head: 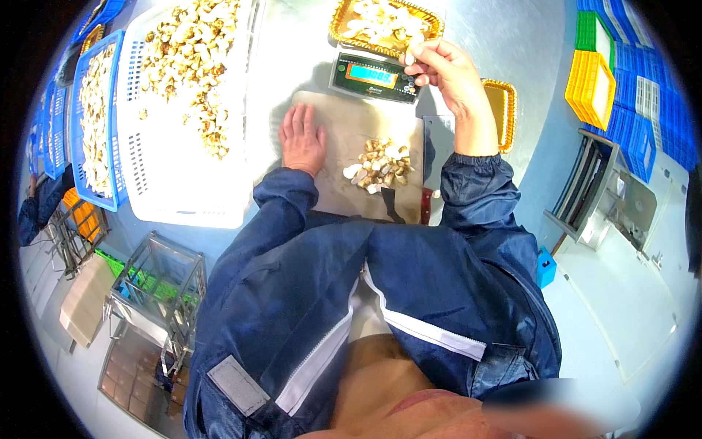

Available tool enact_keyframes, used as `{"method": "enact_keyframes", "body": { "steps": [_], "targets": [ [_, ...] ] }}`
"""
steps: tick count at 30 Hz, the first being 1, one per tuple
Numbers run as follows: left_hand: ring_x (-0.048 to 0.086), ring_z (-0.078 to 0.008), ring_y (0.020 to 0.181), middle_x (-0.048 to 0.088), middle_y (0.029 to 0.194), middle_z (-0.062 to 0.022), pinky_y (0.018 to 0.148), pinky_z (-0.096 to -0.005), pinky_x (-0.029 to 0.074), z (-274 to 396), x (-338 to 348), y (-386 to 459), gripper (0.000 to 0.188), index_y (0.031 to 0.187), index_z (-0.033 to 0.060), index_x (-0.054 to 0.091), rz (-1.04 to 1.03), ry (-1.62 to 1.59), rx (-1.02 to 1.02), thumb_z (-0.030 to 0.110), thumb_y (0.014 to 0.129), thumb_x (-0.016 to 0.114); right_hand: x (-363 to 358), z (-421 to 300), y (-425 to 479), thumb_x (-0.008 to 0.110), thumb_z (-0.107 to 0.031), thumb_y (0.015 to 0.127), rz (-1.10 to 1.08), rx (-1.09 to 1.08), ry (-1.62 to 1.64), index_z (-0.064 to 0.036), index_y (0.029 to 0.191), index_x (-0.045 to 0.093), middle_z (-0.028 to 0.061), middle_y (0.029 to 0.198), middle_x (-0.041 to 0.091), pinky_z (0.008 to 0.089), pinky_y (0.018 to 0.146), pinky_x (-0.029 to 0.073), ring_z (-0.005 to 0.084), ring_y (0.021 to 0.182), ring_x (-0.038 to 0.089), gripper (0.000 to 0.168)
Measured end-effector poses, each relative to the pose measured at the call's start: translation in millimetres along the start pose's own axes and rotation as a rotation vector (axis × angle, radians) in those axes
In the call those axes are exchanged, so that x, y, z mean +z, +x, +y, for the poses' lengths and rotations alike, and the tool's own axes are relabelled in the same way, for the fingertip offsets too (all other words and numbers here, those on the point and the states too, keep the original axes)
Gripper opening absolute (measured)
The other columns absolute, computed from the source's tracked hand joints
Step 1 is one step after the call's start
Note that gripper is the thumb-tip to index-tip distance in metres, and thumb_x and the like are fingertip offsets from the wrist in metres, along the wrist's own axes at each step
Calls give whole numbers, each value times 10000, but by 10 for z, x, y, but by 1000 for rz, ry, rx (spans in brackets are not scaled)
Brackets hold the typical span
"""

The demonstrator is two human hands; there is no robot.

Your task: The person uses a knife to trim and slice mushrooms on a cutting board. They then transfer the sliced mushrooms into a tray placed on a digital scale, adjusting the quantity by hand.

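Observation:
My right hand [447, 71] pinches a small pale mushroom piece [410, 58] at the near right corner of a gold tray [378, 48]. That tray holds pale mushroom pieces [384, 22] and sits on a digital scale [375, 77] with a lit display. My left hand [301, 140] lies flat and empty on the left side of a cutting board [334, 192]. A small heap of mushroom pieces [381, 164] rests on the board, right of that hand. Beside the board lies a knife with a red handle [426, 204], partly hidden by my right sleeve.
To the left stands a large white plastic crate [186, 203] with many mushrooms [192, 55]. Beyond it is a blue crate [116, 110] of mushrooms. Another gold tray [510, 115] lies behind my right wrist. Another person's sleeve [30, 217] shows at far left. Stacked crates [589, 90] stand right.

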State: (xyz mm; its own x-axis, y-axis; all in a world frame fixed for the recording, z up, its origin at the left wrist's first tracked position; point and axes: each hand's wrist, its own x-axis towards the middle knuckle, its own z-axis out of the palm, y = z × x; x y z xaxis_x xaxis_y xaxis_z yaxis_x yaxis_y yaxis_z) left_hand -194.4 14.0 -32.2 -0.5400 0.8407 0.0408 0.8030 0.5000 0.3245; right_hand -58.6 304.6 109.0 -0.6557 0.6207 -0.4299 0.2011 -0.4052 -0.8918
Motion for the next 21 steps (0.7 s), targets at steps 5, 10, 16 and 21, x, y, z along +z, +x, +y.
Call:
{"method": "enact_keyframes", "body": {
  "steps": [5,10,16,21],
  "targets": [
    [352,-343,1378,434,1462,-138,1135,-503,279,9,-12,18,574,1420,69,462,5,8,15,233,889,608,-31,66,-232,712,-178,917,-27,-23,287,-10,1067,655,132,1001,725,259,691,568,160,801,699,232],
    [371,-336,1367,459,1446,-125,1127,-507,283,-12,75,9,548,1401,86,485,46,15,13,262,897,605,-20,25,-432,664,-157,931,19,-32,261,-6,1059,661,75,938,713,246,659,532,125,784,653,198],
    [365,-323,1373,454,1442,-114,1126,-496,279,-20,106,-8,532,1400,103,486,68,37,27,277,910,601,-137,96,-583,647,-80,935,58,32,374,28,1082,617,99,922,694,225,617,525,140,741,643,185],
    [367,-315,1369,460,1429,-104,1120,-488,287,-33,134,-6,537,1390,109,495,100,33,34,271,893,617,-178,84,-686,641,-66,934,50,28,422,31,1078,614,100,904,686,235,604,516,147,722,633,176]
  ]
}}
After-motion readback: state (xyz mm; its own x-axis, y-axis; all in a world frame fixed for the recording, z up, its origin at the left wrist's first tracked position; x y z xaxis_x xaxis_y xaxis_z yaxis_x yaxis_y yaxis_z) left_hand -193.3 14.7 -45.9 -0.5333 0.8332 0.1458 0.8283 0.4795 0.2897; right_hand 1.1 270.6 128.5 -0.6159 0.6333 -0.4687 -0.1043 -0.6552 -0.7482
